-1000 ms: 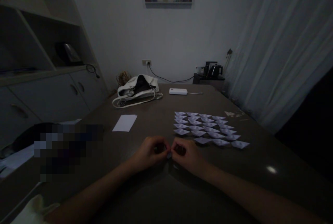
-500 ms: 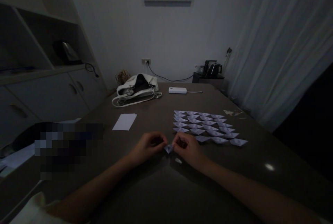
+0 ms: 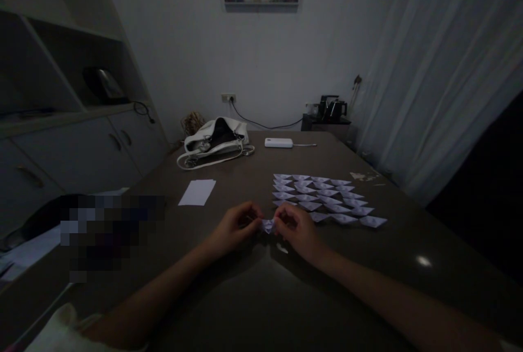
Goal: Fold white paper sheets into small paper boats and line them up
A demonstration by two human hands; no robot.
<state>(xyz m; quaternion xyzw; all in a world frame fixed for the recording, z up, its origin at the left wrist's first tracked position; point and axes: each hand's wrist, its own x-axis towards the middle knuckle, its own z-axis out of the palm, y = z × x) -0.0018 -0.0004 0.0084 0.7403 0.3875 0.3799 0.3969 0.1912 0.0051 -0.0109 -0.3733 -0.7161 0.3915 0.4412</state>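
Note:
Both hands meet over the dark table and pinch a small folded white paper piece between their fingertips. My left hand grips its left end, my right hand its right end. Just beyond my right hand lie several small folded paper boats, set out in rows. A flat white sheet of paper lies further left on the table. A pale spot shows on the tabletop under my right hand.
A white handbag and a white power bank with a cable lie at the table's far end. Cabinets and shelves stand to the left, a curtain to the right. A kettle sits on a side stand.
The hands have drawn the paper piece up and slightly away from me, and it now shows wider between the fingertips. The view has shifted a little.

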